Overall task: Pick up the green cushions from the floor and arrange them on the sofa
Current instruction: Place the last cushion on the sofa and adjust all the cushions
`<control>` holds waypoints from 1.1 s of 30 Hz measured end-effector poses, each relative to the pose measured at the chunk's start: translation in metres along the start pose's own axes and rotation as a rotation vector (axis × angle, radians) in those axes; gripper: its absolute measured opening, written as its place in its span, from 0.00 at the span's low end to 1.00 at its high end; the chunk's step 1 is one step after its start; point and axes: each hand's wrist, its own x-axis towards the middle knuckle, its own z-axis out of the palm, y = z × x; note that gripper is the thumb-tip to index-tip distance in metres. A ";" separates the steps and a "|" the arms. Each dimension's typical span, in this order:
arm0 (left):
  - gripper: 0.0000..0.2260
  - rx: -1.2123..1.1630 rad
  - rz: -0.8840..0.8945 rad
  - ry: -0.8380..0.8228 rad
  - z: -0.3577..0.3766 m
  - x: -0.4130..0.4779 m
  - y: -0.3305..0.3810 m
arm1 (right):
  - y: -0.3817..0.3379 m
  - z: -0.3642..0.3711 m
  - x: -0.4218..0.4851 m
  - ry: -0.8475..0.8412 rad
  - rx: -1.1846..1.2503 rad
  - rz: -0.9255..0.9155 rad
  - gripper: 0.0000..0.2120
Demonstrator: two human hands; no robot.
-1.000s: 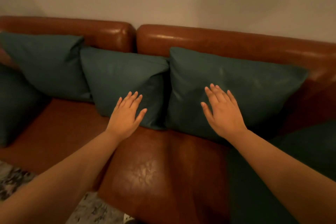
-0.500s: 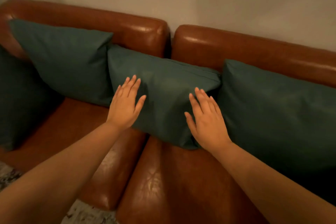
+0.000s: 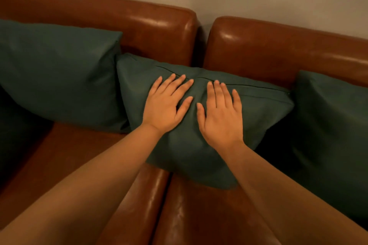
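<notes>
While the middle cushion (image 3: 199,141) leans on the sofa (image 3: 258,49) at frame centre, my left hand (image 3: 166,108) and right hand (image 3: 220,116) press it, fingers flat and spread

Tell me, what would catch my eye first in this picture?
Two bare hands, the left hand and the right hand, lie flat side by side with straight fingers on the middle green cushion. It leans against the backrest where the two sections of the glossy brown leather sofa meet. Another green cushion stands on each side of it, the left cushion and the right cushion.
</notes>
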 end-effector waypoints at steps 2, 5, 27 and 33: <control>0.21 0.004 -0.005 -0.004 0.002 -0.003 0.001 | 0.000 0.002 -0.002 0.000 0.002 0.002 0.28; 0.22 -0.018 0.032 -0.031 -0.009 0.007 -0.002 | 0.001 -0.005 0.002 0.016 0.046 0.012 0.28; 0.30 -0.458 -0.801 0.453 0.027 -0.071 -0.031 | 0.007 0.022 -0.081 0.345 0.038 -0.217 0.24; 0.30 -0.637 -1.099 0.579 0.081 -0.075 -0.008 | 0.027 0.070 -0.071 0.432 -0.047 -0.262 0.27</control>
